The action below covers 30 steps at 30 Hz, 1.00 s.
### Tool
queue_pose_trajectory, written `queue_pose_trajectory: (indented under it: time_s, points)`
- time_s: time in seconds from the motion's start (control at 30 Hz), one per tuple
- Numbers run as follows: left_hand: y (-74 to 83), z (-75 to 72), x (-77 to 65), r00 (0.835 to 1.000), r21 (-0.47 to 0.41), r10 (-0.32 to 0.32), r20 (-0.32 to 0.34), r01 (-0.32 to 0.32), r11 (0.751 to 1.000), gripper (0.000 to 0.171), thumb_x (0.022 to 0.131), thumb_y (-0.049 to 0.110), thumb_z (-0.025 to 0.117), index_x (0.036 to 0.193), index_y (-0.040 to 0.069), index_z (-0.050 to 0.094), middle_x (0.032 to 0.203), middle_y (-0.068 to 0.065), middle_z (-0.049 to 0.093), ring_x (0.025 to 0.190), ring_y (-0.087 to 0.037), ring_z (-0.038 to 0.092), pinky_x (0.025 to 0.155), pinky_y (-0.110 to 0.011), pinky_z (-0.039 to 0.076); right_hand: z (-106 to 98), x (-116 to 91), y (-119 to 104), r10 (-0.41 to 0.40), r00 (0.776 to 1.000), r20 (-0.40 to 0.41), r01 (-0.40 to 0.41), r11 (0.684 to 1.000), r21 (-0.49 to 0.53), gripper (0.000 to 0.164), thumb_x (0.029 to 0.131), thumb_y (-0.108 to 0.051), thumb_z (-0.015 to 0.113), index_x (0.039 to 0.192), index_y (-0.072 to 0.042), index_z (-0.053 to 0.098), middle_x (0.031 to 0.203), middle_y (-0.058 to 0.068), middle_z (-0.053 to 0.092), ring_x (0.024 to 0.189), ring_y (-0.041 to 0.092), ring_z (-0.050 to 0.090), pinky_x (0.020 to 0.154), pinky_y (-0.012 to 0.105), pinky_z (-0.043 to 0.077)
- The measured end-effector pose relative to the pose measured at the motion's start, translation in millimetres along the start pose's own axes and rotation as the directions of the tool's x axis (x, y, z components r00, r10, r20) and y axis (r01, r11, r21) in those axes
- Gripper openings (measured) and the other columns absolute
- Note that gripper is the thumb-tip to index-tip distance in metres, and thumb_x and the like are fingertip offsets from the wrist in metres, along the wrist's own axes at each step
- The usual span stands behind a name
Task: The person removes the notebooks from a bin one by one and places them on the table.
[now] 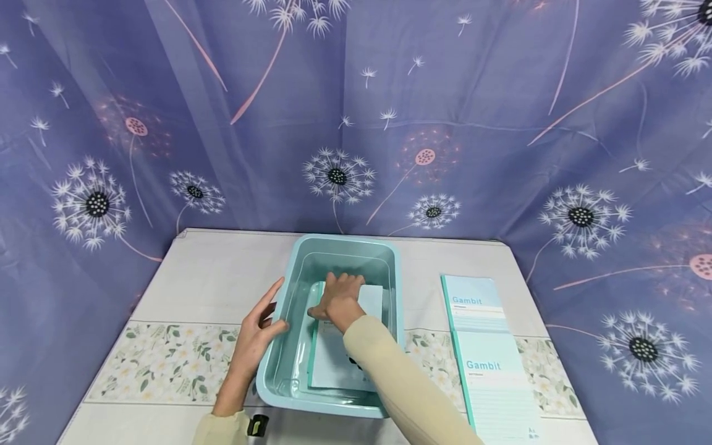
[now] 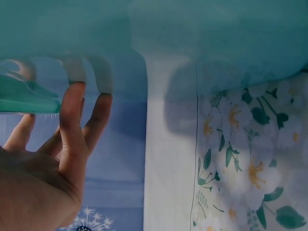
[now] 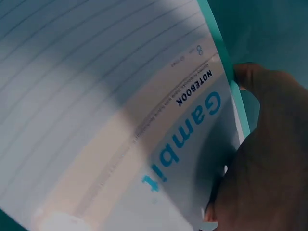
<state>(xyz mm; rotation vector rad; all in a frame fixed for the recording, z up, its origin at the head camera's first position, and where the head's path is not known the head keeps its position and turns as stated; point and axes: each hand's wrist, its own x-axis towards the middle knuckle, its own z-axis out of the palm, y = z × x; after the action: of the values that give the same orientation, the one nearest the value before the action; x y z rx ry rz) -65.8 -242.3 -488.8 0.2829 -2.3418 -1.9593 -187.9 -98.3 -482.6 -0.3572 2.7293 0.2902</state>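
A light-blue plastic basin [image 1: 319,405] stands on the table, with a pale Gambit notebook [image 1: 336,358] with a green spine lying inside. My right hand [image 1: 340,300] reaches into the basin and holds the notebook by its far end. In the right wrist view, the thumb is at the notebook's [image 3: 120,110] green spine and other fingers are at its top edge, partly hidden. At the basin's left side is my left hand [image 1: 257,334], its thumb by the rim. The left wrist view has extended fingers [image 2: 72,115] touching the outer wall.
Two more Gambit notebooks, a farther one [image 1: 475,303] and a nearer one [image 1: 495,383], lie overlapping to the right of the basin. A floral band [image 1: 167,361] crosses the white tabletop. Behind the table hangs a purple dandelion-print curtain [image 1: 267,173].
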Motion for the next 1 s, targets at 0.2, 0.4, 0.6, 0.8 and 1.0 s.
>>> queue_pose_trajectory:
  time_s: [0.2, 0.4, 0.6, 0.8, 1.0]
  points:
    - [-0.4, 0.7, 0.0, 1.0, 0.006, 0.017, 0.002, -0.017, 1.0, 0.081, 0.088, 0.004, 0.061, 0.158, 0.041, 0.043, 0.148, -0.021, 0.059, 0.117, -0.049, 0.067, 0.082, -0.044, 0.059, -6.3, 1.6, 7.7, -0.057, 0.993, -0.106, 0.061, 0.998, 0.031, 0.096, 0.084, -0.086, 0.054, 0.153, -0.02, 0.042, 0.142, 0.012, 0.06, 0.129, 0.031, 0.06, 0.116, 0.052, 0.039]
    - [-2.0, 0.2, 0.0, 0.999, 0.015, 0.036, 0.001, -0.036, 0.999, 0.081, 0.088, 0.003, 0.061, 0.158, 0.039, 0.043, 0.149, -0.022, 0.058, 0.121, -0.05, 0.065, 0.085, -0.044, 0.058, -24.4, -8.8, 23.1, -0.102, 0.971, -0.216, 0.126, 0.987, 0.103, 0.098, 0.087, -0.082, 0.054, 0.16, -0.02, 0.036, 0.151, 0.015, 0.054, 0.14, 0.034, 0.053, 0.12, 0.055, 0.035]
    - [-1.7, -0.1, -0.6, 1.0, 0.02, 0.02, -0.005, -0.02, 1.0, 0.08, 0.088, 0.005, 0.061, 0.158, 0.039, 0.044, 0.148, -0.021, 0.06, 0.121, -0.048, 0.065, 0.086, -0.042, 0.056, -42.4, -18.8, 34.4, -0.098, 0.932, -0.35, 0.161, 0.974, 0.157, 0.091, 0.088, -0.079, 0.056, 0.156, -0.019, 0.042, 0.14, 0.017, 0.059, 0.13, 0.035, 0.057, 0.114, 0.055, 0.038]
    - [-1.8, 0.1, -0.5, 1.0, 0.014, 0.017, -0.009, -0.017, 1.0, 0.08, 0.087, 0.006, 0.06, 0.158, 0.038, 0.044, 0.146, -0.023, 0.06, 0.118, -0.049, 0.066, 0.084, -0.044, 0.057, -59.1, -24.1, 46.2, -0.069, 0.895, -0.441, 0.174, 0.964, 0.203, 0.084, 0.089, -0.075, 0.058, 0.15, -0.017, 0.047, 0.136, 0.019, 0.06, 0.129, 0.038, 0.057, 0.113, 0.058, 0.039]
    - [-1.3, 1.7, 1.1, 1.0, 0.011, 0.01, -0.014, -0.009, 1.0, 0.081, 0.086, 0.006, 0.06, 0.157, 0.041, 0.045, 0.145, -0.023, 0.061, 0.116, -0.047, 0.068, 0.081, -0.046, 0.059, -77.3, -28.2, 60.3, -0.062, 0.874, -0.481, 0.191, 0.956, 0.223, 0.083, 0.09, -0.074, 0.056, 0.148, -0.015, 0.049, 0.128, 0.019, 0.061, 0.12, 0.037, 0.058, 0.106, 0.056, 0.041]
